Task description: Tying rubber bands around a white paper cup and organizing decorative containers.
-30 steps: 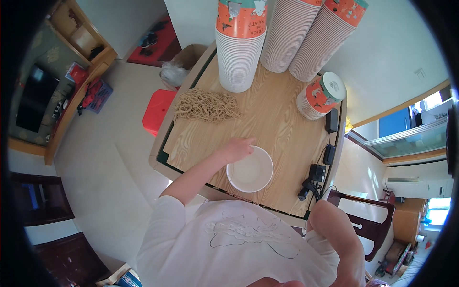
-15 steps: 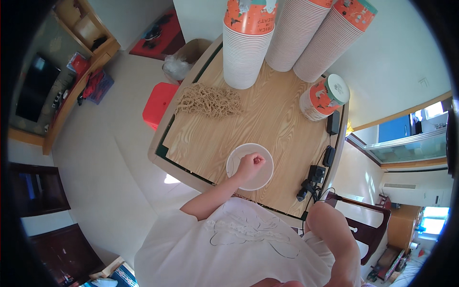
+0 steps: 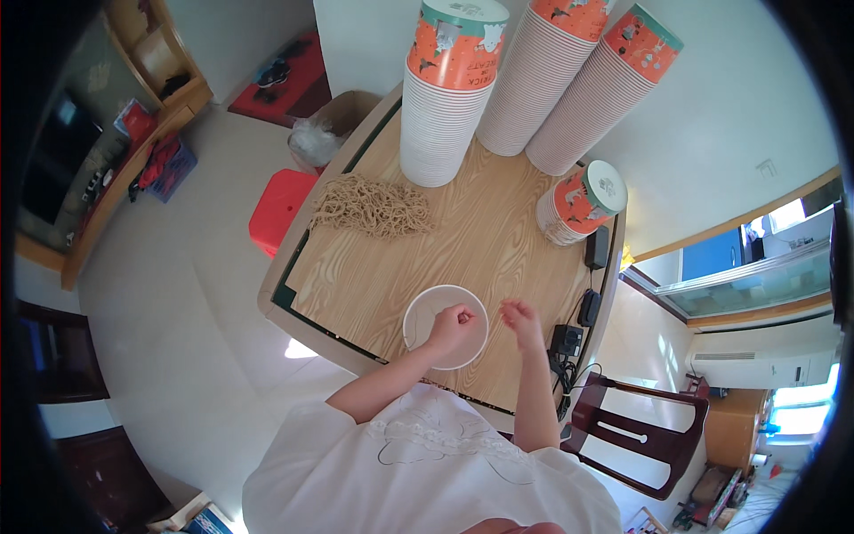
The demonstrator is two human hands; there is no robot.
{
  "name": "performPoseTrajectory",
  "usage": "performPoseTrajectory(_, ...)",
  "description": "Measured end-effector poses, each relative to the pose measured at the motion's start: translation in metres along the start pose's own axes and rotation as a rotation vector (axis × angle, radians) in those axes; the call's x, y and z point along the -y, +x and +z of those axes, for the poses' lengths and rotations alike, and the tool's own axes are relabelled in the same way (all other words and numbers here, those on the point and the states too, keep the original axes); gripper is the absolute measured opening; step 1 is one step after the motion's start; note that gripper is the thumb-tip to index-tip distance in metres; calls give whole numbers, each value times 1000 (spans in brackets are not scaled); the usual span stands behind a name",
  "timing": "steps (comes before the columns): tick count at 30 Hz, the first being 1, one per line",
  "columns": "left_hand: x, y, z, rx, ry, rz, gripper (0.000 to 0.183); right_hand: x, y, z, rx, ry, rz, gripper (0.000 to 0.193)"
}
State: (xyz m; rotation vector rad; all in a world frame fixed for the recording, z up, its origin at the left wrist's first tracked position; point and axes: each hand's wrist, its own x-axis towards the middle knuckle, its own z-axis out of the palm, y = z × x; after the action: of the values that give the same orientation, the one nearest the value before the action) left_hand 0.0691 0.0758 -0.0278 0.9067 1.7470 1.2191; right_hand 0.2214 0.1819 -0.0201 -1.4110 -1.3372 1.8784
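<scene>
Left grip (image 3: 454,327), curled, hold unclear, is nearer the white tub (image 3: 471,338), which lies below; right grip (image 3: 522,322), half-curled, hold also unclear, has it just leftward.

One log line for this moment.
left hand: over white tub | right hand: right of tub, above table | tan cord heap: on table

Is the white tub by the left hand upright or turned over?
Upright: the white tub shows its round rim and pale inside from above.
</scene>
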Motion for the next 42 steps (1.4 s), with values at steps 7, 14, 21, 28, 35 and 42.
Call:
performPoseTrajectory(7, 0, 1, -5, 3, 16, 5, 12, -19, -11, 18, 115, 48, 31, 20)
performPoseTrajectory(14, 2, 3, -2, -20, -16, 31, 12, -13, -12, 21, 145, 67, -30, 21)
performPoseTrajectory(21, 0, 2, -3, 31, 15, -1, 11, -20, -13, 21, 152, 48, -82, 21)
performPoseTrajectory(28, 1, 1, -1, 14, -4, 31, 11, -13, -18, 24, 150, 6, -118, 20)
performPoseTrajectory(35, -1, 3, 1, 11, 3, 25, 12, -10, -20, 26, 140, -12, -130, 16)
performPoseTrajectory(42, -1, 3, 2, 11, -1, 20, 12, -12, -18, 26, 143, -85, -105, 17)
